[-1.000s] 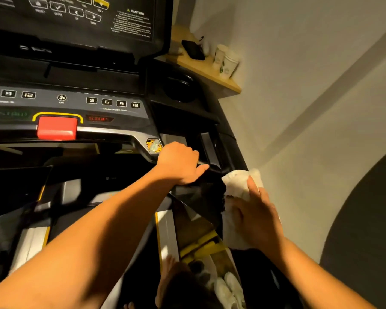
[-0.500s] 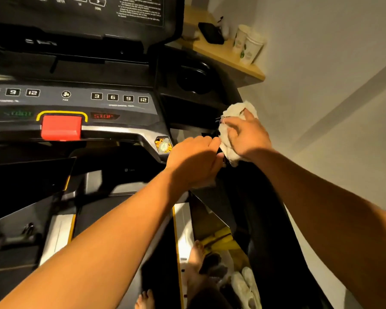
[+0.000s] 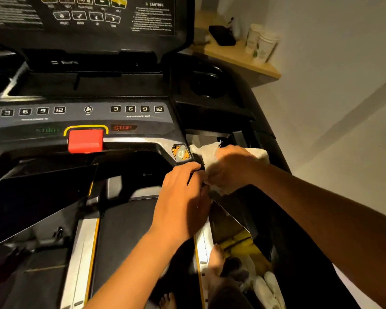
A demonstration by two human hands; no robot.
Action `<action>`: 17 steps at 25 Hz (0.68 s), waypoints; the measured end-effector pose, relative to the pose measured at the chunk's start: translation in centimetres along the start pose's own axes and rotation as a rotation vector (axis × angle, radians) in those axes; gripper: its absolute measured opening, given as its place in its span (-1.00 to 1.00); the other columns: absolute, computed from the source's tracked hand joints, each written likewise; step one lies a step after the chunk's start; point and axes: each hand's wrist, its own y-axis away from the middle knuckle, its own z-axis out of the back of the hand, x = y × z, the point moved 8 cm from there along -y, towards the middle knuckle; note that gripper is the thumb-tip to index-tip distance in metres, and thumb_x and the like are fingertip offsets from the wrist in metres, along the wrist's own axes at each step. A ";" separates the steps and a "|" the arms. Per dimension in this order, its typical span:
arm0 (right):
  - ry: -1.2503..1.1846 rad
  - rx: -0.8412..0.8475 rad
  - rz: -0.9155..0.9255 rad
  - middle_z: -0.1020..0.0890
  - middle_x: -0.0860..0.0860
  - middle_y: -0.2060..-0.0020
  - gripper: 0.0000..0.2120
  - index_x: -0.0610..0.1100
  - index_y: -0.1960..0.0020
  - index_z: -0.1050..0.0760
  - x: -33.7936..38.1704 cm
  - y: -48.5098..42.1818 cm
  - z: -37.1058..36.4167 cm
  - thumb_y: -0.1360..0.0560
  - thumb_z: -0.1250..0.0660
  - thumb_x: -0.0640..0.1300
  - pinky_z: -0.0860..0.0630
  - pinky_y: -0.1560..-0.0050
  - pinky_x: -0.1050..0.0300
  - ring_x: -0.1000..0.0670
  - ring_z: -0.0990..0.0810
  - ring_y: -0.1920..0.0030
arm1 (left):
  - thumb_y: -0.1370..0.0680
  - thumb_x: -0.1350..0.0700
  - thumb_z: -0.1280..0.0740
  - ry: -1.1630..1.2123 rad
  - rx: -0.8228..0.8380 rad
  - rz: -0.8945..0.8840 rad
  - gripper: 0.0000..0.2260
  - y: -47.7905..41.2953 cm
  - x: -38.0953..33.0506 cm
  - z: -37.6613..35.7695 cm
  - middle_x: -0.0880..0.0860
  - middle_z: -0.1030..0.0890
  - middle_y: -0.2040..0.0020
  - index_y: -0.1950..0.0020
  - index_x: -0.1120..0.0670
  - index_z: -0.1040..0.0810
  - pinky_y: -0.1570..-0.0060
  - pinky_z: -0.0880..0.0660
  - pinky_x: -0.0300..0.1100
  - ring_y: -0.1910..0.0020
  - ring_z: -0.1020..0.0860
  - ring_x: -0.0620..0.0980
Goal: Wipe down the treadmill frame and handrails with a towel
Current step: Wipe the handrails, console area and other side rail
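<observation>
Two hands meet just right of the red button (image 3: 85,140) on the treadmill (image 3: 80,118) console, close together and nearly touching. The right hand (image 3: 232,168) is closed around a bunched white towel (image 3: 206,152) and presses it onto the frame at the inner end of the right handrail (image 3: 269,136). Cloth sticks out past the knuckles toward the button and again on the far side. The left hand (image 3: 183,197) sits a little nearer the person than the button and to its right, with its fingers curled over a short black bar (image 3: 197,162) beside the towel. How tightly it grips is hard to tell. Further right of the button and higher up is a round cup holder (image 3: 206,83). Beyond that, a wooden shelf (image 3: 243,61) on the wall carries two paper cups (image 3: 262,44). Far below the button, a bare foot (image 3: 168,299) stands on the belt.
</observation>
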 end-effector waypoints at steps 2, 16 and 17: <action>-0.199 0.275 -0.031 -0.65 -0.05 0.26 -0.78 -0.09 0.09 -0.55 0.0 -1.8 -0.3 -0.32 -0.47 -0.03 -0.62 0.15 0.08 -0.06 -0.66 0.21 | -0.48 0.19 -0.35 -0.033 0.034 -0.062 -0.82 -0.7 0.0 -0.2 0.11 -0.54 -0.12 -0.07 0.17 -0.56 -0.11 -0.39 -0.10 -0.15 -0.45 0.09; -0.172 -0.018 -0.125 -0.24 -0.06 -0.48 -0.41 -0.12 -0.52 -0.11 -0.9 8.1 -1.9 -0.59 -0.25 -0.01 -0.01 -0.44 0.19 -0.03 -0.18 -0.48 | -0.34 0.22 -0.42 -0.012 0.197 -0.291 -0.80 -0.3 -4.5 -3.9 0.09 -0.53 0.05 0.06 0.17 -0.56 0.00 -0.36 -0.05 0.07 -0.46 0.13; -0.163 -0.062 -0.124 -0.31 -0.10 -0.45 -0.46 -0.15 -0.48 -0.23 -0.7 7.6 -1.8 -0.57 -0.28 -0.02 -0.05 -0.43 0.16 -0.06 -0.23 -0.46 | -0.35 0.23 -0.42 0.001 0.173 -0.260 -0.80 -0.1 -4.1 -3.3 0.09 -0.54 0.03 0.04 0.17 -0.56 -0.03 -0.35 -0.08 0.05 -0.47 0.14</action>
